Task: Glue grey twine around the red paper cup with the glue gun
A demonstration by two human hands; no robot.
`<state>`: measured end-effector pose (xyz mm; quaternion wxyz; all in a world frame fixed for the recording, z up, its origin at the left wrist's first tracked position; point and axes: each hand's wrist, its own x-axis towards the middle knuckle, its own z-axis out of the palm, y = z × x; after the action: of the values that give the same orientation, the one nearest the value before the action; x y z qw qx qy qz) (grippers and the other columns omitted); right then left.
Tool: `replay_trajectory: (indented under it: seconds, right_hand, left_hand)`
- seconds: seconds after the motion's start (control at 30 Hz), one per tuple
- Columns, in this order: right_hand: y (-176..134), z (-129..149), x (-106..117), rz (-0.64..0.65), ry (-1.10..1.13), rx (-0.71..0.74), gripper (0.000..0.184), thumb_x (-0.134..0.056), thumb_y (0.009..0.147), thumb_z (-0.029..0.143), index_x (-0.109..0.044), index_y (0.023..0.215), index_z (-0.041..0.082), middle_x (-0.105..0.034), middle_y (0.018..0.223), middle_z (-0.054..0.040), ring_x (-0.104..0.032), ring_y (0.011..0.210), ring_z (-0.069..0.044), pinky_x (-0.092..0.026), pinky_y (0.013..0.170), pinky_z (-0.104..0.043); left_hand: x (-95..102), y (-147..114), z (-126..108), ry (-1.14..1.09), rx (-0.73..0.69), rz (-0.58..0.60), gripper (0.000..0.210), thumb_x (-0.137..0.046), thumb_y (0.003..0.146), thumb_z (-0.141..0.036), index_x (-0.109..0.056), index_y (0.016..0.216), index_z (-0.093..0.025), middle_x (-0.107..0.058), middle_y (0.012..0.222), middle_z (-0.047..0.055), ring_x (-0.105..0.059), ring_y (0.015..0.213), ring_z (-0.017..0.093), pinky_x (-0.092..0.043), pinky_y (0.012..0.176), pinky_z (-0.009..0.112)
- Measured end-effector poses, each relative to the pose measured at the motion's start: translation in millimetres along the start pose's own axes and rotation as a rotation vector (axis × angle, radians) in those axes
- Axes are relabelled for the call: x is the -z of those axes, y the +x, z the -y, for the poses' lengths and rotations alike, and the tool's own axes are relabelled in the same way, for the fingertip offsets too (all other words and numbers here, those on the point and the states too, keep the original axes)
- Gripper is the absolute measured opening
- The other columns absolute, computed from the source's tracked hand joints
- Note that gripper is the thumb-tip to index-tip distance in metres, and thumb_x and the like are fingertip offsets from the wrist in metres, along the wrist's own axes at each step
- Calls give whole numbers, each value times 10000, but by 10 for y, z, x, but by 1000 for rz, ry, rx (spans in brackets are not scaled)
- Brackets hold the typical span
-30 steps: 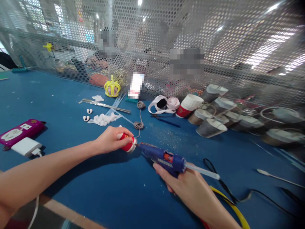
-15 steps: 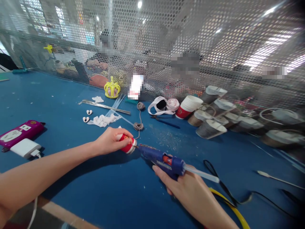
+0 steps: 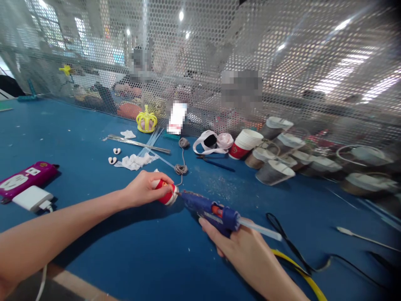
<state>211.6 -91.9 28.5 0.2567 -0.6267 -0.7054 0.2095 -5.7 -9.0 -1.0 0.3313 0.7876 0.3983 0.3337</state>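
My left hand is wrapped round a red and white paper cup, which lies tilted on its side just above the table. In my right hand is a blue hot glue gun, a clear glue stick jutting from its back end. The gun's nozzle points left and meets the cup near its rim; whether it touches cannot be told. A grey cord lies in a small tangle behind the cup, one strand running down toward it.
Behind stands a perforated metal screen. Along it are a yellow crown, a phone, stacked paper cups and several cord-wrapped cups. Pliers, metal rods and crumpled tissue lie nearer. At left is a white power bank.
The view has shifted slightly, so the things at the back sit a little lower. Both hands keep their grips, and the nozzle stays at the cup's rim.
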Motion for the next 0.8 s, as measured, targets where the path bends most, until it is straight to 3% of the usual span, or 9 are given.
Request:
replay_trajectory:
  seconds: [0.27,0.6,0.8]
  right_hand:
    - [-43,46,50,127,-31,-48,244,-513,756,401,-611,606,235,-493,351,33,-498,338,-144,-401,389,-251]
    - [4,34,-24,44,-88,-142,267,-514,740,443,-573,637,203,-567,481,-5,-522,371,-143,-420,395,-249]
    - [-6,-30,-26,113,-39,-141,326,-502,759,449,-603,567,207,-529,373,12,-544,370,-149,-439,417,-243]
  left_hand:
    - [-3,0,5,-2,25,-5,220,-518,756,-261,-661,873,-141,-702,866,66,-623,744,146,-479,670,232]
    - [-5,-1,19,-6,-5,-11,214,-521,762,-260,-663,863,-135,-700,851,63,-617,730,137,-477,667,227]
    - [-16,-4,26,0,-1,-26,202,-529,762,-257,-660,862,-141,-699,850,53,-618,715,127,-477,654,212]
